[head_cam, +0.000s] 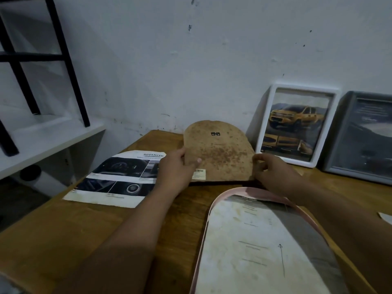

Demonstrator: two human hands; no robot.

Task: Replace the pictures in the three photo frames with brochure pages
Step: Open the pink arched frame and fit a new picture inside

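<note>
A stained brown backing board (220,151) with a small metal hanger and a barcode label is tilted up off a dark frame (222,183) that lies on the wooden table (74,230). My left hand (176,170) grips the board's left edge, thumb on its face. My right hand (273,172) holds its lower right corner. A brochure page (114,179) with dark car-interior photos lies flat to the left. A pink-rimmed frame (261,245) lies face down near me, with stained paper on it. A white frame (297,126) showing a yellow truck leans on the wall.
A grey frame (364,136) leans on the wall at the far right. A white shelf (42,136) with black metal legs (70,66) on it stands to the left of the table. A scrap of paper (385,217) lies at the right edge.
</note>
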